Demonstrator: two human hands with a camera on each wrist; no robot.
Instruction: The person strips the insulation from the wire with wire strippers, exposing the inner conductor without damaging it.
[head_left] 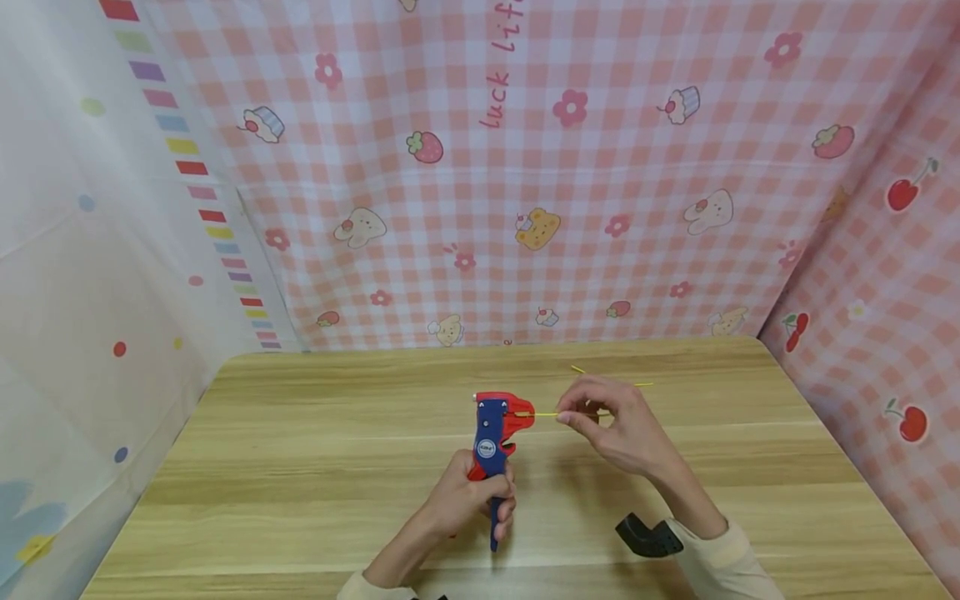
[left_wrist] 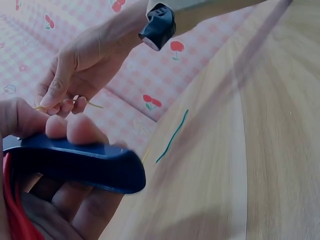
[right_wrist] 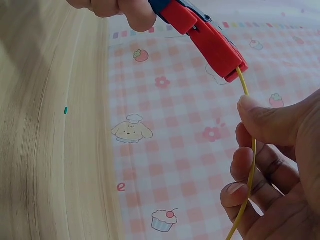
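Observation:
My left hand (head_left: pixel 467 497) grips the handles of a red and blue wire stripper (head_left: pixel 492 421), which stands upright over the table with its red nose to the right. In the left wrist view, fingers wrap the blue handle (left_wrist: pixel 100 162). With thumb and fingertips, my right hand (head_left: pixel 618 423) pinches a thin yellow wire (right_wrist: pixel 243 205) a short way out from the nose. One end of the wire enters the red jaws, as the right wrist view shows. The rest trails across the right hand's curled fingers. The end inside the jaws is hidden.
Behind the right hand, a yellow wire piece (head_left: pixel 577 368) lies on the wooden table (head_left: pixel 315 467), partly covered. A green wire (left_wrist: pixel 172 136) and a tiny green bit (right_wrist: pixel 65 110) lie there too. Patterned cloth (head_left: pixel 480 192) hangs behind the table.

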